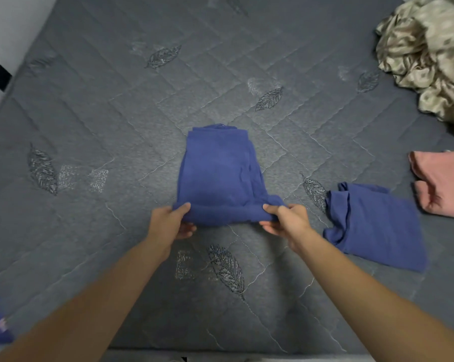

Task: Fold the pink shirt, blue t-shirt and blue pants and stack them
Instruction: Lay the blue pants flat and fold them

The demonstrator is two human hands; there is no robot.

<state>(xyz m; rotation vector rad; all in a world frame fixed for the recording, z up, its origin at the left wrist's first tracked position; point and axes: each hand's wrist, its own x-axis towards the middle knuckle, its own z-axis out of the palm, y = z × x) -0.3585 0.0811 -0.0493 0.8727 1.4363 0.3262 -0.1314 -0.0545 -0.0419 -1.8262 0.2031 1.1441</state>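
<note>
Blue pants (220, 168), or so the garment at the centre of the grey quilted mattress (116, 121) appears to be, are lying in a compact folded bundle with the near edge being gripped at both corners. Left hand (172, 222) is pinching the near left corner, thumb on top and fingers beneath; right hand (286, 219) is pinching the near right corner in the same manner. Both hands are closing on cloth, and neither is lying flat.

To the right, another blue garment, probably the blue t-shirt (374, 226), is lying folded on the mattress, well apart from the central bundle. Beyond it, at the right edge of the view, the pink shirt (440, 181) is lying folded and partly cut off by the frame. Which of the two blue pieces is the pants cannot be told with certainty.

Judged from this arrangement, two garments are looking finished and the third is nearing its last fold; stacking is not yet begun, since all three are lying apart.

A crumpled beige patterned cloth (429, 56) is sitting at the far right corner. No brand, label or legible writing is showing anywhere.
</note>
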